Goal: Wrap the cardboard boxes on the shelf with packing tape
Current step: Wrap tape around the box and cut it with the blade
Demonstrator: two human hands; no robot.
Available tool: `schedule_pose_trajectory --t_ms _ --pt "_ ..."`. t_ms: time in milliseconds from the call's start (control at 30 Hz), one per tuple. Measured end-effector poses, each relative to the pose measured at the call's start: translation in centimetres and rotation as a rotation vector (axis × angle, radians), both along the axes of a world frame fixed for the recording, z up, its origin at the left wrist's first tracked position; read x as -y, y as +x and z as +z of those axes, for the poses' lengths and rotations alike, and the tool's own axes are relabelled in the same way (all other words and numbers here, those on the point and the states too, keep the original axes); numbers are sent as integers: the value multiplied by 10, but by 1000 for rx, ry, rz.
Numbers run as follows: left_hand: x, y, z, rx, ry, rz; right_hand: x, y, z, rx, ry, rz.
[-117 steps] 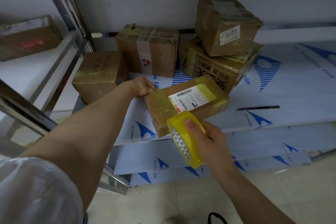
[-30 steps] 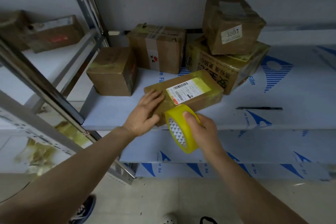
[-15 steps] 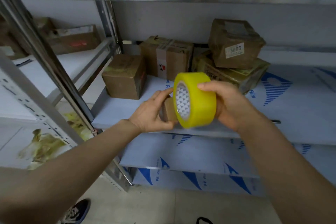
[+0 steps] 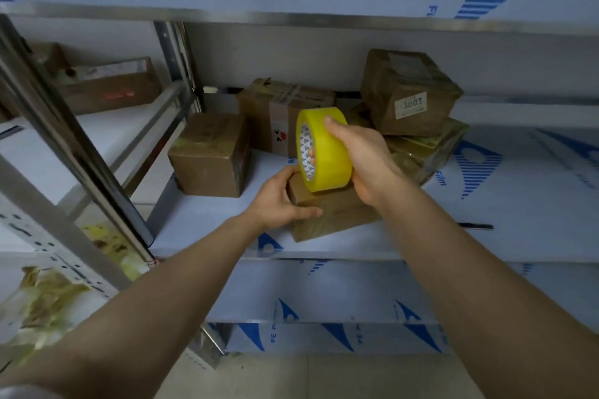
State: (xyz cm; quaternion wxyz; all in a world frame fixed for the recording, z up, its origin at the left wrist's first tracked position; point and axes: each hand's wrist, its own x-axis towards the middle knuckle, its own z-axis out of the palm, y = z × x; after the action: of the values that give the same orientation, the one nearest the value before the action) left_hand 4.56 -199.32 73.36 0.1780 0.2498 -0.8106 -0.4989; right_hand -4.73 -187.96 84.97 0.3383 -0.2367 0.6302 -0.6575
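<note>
Grey metal shelving rack [image 4: 81, 152] fills the view, and its white film-covered shelf board [image 4: 525, 204], printed in blue, carries the work. At the back of the board we note four parcels. A brown cardboard box with a white "3003" label [image 4: 408, 91] is stacked on a yellowish tape-wrapped box [image 4: 431, 152]. To their left stands a brown box with a pale strip down its front [image 4: 275, 107], and further left, nearer us, a squat brown cube-shaped box [image 4: 207, 159]. One more long brown box [image 4: 110, 87] sits in the neighbouring bay on the left.

The task's item — a flat brown cardboard box [image 4: 334, 214] — lies at the front edge of the board, near the middle and skewed to that edge. Our left hand [image 4: 278, 201] grips its left end: fingers curled over the top, thumb laid along the near side. Our right hand [image 4: 366, 159] holds a yellow roll of packing tape [image 4: 327, 152] on edge directly over the box. The thumb presses the roll's outer face and one fingertip shows through the core, so the fingers hook inside. Whether the roll touches the box top we cannot tell.

Crumpled yellowish film scraps [image 4: 48, 301] lie low on the left. A slim dark tool [image 4: 476, 226] rests on the board to the right of the flat box, apart from it — too small to identify.
</note>
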Motion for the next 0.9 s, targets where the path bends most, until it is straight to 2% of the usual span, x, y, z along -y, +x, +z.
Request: schedule_pose_trajectory --t_ms 133,333,567,667,767,833,900 --pt "27 -5 5 28 25 -1 -11 8 10 -82 37 -152" --pt "43 -7 -1 49 2 -14 -57 34 -10 -129 109 -128" --pt "44 -7 4 77 24 -55 -63 40 -56 -15 106 -266" --pt "47 -5 15 187 7 -127 -61 41 -68 -2 114 -271" --pt "50 -3 32 373 60 -229 -60 41 -77 19 117 -265" --pt "51 -6 49 430 65 -198 -58 41 -82 33 117 -255" --pt "45 -21 68 401 -2 -117 -56 41 -83 45 114 -235"
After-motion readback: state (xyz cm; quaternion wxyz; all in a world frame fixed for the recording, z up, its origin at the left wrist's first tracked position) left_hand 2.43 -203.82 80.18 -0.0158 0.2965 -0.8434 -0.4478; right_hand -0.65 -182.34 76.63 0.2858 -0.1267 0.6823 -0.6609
